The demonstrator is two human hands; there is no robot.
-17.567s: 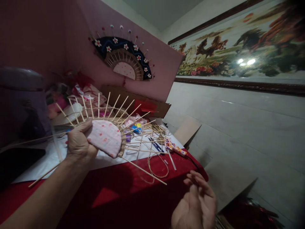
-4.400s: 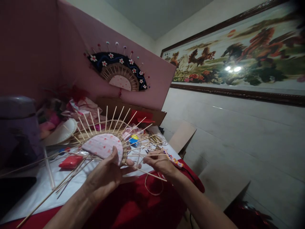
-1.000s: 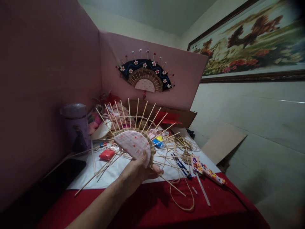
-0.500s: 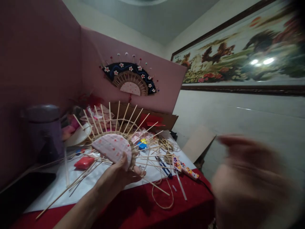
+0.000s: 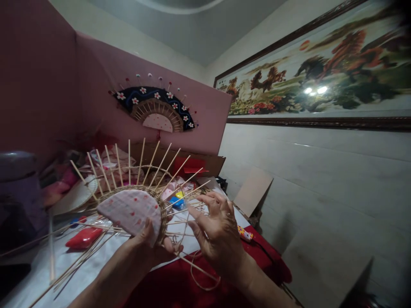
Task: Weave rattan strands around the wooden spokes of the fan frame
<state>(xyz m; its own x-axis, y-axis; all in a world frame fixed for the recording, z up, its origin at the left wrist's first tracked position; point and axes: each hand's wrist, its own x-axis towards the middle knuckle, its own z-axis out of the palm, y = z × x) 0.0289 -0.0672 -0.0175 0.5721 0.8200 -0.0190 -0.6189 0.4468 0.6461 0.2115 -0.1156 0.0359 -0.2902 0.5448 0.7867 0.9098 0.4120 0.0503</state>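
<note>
A half-round fan frame [image 5: 131, 209] has a pale cloth centre with red dots, a rim of woven cord and several thin sticks fanning outward. My left hand [image 5: 150, 244] grips it at the lower right, thumb on the cloth and fingers behind. Beside the frame's right-hand sticks is my right hand [image 5: 218, 231], its thumb and fingers apart. It overlaps some stick ends in the view; whether it touches them I cannot tell. Thin cord [image 5: 205, 288] hangs in a loop below the frame, over the red cloth.
A finished dark fan with flowers [image 5: 157, 100] is on the pink board behind. The table holds a red packet [image 5: 84, 238], a blue packet [image 5: 177, 202], loose sticks [image 5: 72, 263] and a flower-patterned glue gun [image 5: 245, 233]. A purple flask [image 5: 19, 188] stands at left.
My right hand has come in from the far right, where it was blurred, to the frame's right-hand sticks. My left hand still holds the frame. The view has turned rightward.
</note>
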